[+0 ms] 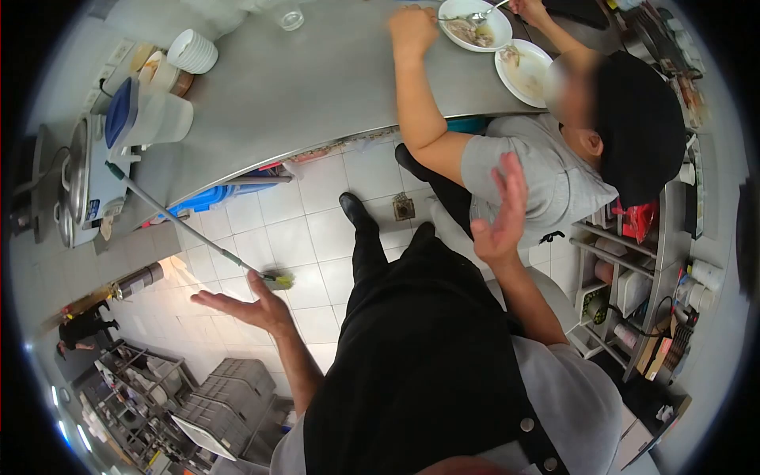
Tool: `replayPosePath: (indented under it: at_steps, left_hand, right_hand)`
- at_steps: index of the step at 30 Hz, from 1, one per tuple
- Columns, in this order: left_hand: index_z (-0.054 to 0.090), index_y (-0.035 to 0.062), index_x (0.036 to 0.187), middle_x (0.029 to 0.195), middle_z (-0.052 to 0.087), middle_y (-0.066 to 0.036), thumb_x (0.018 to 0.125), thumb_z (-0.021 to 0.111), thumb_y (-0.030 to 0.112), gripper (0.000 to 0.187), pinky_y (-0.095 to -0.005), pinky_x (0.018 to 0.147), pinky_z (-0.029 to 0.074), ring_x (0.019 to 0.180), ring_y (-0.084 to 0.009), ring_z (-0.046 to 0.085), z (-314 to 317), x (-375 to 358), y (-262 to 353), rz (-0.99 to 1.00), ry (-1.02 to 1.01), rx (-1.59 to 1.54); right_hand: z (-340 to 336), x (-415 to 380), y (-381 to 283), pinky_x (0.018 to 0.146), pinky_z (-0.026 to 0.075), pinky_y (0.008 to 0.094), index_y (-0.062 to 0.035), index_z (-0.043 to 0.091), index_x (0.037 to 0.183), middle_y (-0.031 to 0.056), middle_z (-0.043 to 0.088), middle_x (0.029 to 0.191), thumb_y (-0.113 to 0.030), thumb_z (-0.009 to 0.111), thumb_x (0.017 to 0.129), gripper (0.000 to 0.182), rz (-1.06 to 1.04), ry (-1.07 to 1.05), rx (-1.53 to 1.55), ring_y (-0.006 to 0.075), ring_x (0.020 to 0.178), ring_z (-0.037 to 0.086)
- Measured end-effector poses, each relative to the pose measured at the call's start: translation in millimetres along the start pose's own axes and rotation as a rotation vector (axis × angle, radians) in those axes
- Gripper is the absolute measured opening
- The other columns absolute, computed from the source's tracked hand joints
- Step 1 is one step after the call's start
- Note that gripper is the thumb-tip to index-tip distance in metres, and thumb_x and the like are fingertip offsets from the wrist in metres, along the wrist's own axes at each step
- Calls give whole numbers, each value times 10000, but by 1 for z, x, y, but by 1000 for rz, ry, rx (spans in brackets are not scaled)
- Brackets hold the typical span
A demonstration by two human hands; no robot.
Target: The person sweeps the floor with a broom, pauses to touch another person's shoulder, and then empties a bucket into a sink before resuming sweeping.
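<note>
My left hand [252, 309] is raised over the tiled floor, fingers apart and holding nothing. It appears near the yellow-green bristles of a broom [190, 231], whose handle leans at the counter, but a touch cannot be made out. My right hand [503, 210] is up beside a seated person's grey sleeve, palm turned inward, fingers spread, with nothing in it. That person, in a black cap [640, 119], eats at the steel counter [317, 71] with a spoon [481, 16] over a white bowl [475, 30]. A second white bowl [524, 75] with food stands next to it.
Stacked white cups [192, 52], a clear glass [290, 17] and a blue-lidded container [150, 115] stand on the counter. Shelves [633, 269] line the right side. Grey crates [226, 400] are at the lower left, and another person [83, 328] is farther off.
</note>
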State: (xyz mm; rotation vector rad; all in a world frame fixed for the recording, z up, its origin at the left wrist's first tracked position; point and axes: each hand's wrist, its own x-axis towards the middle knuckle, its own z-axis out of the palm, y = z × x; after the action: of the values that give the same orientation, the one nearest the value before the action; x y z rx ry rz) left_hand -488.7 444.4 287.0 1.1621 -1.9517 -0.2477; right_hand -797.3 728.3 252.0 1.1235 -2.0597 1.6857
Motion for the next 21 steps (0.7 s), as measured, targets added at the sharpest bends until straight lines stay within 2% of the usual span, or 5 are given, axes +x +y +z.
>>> replayPosePath:
  at_steps: [6,12,15,18,21]
  left_hand:
    - [55,2,1701,1787,0,-201,1113,452,473,851,-546,1311,186,1643,-389,101,-39,43,-7,4,234,-129]
    - [-83,206,1708,1803,-55,-11,1046,537,630,1002,-703,1279,173,1649,-375,-15,-83,78,-8,103,429,-545]
    - [-62,211,1711,1802,-51,1,1040,536,643,997,-711,1283,127,1647,-390,-30,-102,90,4,203,508,-543]
    - [-28,195,1714,1800,10,20,1028,506,697,1004,-629,1319,56,1654,-339,-5,-118,103,13,254,572,-546]
    - [40,185,1718,1793,73,28,1011,455,763,1003,-537,1343,23,1657,-290,18,-127,117,24,289,649,-556]
  right_hand:
    - [6,89,-12,1199,371,628,-31,214,1682,336,187,1715,-817,537,937,1130,-272,344,152,490,1566,300]
    - [-30,151,-64,1196,350,697,-165,234,1691,262,219,1729,-924,407,897,1112,-543,518,179,482,1554,317]
    - [-44,168,-88,1166,355,744,-265,278,1677,212,278,1722,-960,362,871,1068,-630,614,161,468,1545,335]
    - [-56,180,-108,1150,360,763,-337,307,1659,155,341,1707,-984,342,847,1039,-682,736,180,446,1534,360]
    - [-71,187,-120,1182,310,755,-373,287,1662,97,268,1748,-1039,379,771,1117,-696,723,209,429,1569,307]
